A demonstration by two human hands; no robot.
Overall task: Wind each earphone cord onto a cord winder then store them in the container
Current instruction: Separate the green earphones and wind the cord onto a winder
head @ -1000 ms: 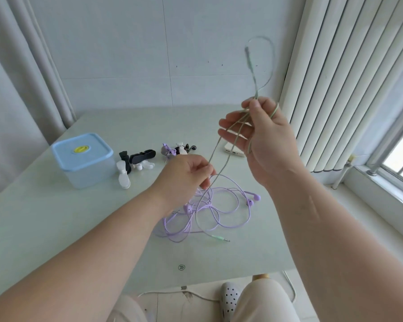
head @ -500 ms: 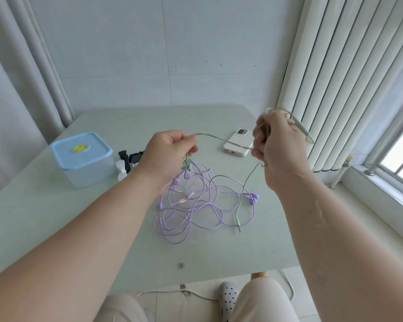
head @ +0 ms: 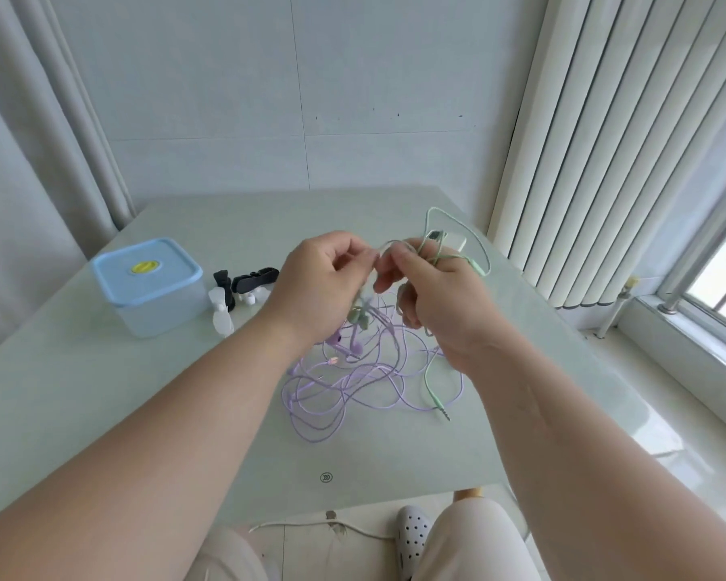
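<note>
As the hands have drawn together, left hand (head: 323,278) and right hand (head: 434,295) both pinch the green cord (head: 426,377), gathered for winding.

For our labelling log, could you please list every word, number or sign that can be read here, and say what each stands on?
No text reads clearly in this view.
Yellow oval sticker on the container lid: dark print, too blurred to read.
Small round mark on the table, near its front edge: a circled symbol, too small to make out.
</note>
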